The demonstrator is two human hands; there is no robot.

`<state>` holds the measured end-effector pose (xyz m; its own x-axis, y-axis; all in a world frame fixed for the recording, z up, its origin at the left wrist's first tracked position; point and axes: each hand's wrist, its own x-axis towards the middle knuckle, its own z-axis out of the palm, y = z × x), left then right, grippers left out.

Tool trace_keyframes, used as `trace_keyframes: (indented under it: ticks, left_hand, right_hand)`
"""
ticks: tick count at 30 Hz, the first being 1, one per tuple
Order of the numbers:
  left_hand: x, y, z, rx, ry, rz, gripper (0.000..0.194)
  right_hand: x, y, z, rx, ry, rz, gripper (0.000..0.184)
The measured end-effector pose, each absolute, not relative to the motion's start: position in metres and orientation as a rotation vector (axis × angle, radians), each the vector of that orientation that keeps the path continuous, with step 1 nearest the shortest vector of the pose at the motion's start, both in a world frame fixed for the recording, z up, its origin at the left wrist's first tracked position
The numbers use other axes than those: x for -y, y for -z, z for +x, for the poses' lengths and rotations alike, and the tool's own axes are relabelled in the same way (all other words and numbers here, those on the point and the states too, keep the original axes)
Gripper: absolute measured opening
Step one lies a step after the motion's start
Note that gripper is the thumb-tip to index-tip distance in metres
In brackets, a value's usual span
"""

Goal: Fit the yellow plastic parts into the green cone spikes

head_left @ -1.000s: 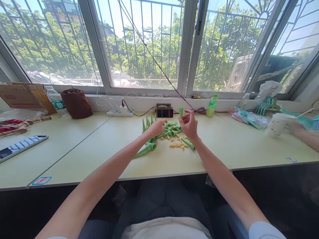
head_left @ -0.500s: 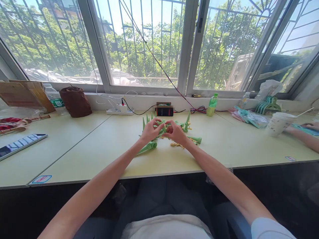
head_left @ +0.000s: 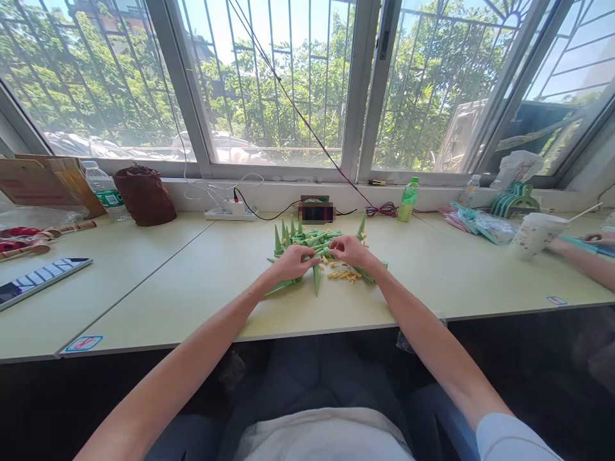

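My left hand (head_left: 295, 262) is closed, its thumb and fingers pinching a slim green cone (head_left: 316, 282) that hangs point down over the table. Just to the right, my right hand (head_left: 353, 250) is apart from it, its fingers curled together at the pile; whatever is in them is too small or hidden to make out. Under and beyond both hands lies a heap of green cones (head_left: 314, 238), several of them standing tip up at its left edge. Small yellow stick-like pieces (head_left: 344, 276) lie scattered below my right hand.
Behind the heap stands a phone-like device (head_left: 316, 212) with a cable. A green bottle (head_left: 408, 200), a white cup with straw (head_left: 535, 235) and green hangers (head_left: 516, 200) are to the right. A tablet (head_left: 41, 278) and brown bag (head_left: 145, 196) lie left. Another person's arm (head_left: 583, 259) rests far right.
My hands were close together around a green piece and have drawn apart. The right moved right to the pile; the left dropped slightly, with the cone now pointing down.
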<state>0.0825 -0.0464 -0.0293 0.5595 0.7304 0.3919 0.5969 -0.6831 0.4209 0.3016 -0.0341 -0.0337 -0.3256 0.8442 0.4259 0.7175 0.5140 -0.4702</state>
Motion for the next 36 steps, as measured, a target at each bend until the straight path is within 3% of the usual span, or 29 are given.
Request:
trace_keyframes:
  ticks: [7,17,27,36]
  left_hand:
    - [0.047,0.031,0.080,-1.094,-0.732,2.638,0.026]
    - [0.053,0.031,0.084,-1.131,-0.808,2.634,0.029]
    - [0.053,0.032,0.086,-1.083,-0.805,2.584,0.022]
    - [0.046,0.034,0.086,-1.146,-0.966,2.494,0.023]
  right_hand:
    - [0.039,0.031,0.304,2.256,-0.377,-1.230,0.009]
    - [0.046,0.027,0.302,2.359,-0.482,-1.316,0.007]
    - [0.042,0.030,0.299,2.305,-0.360,-1.275,0.015]
    - [0.045,0.027,0.297,2.079,-0.745,-1.162,0.014]
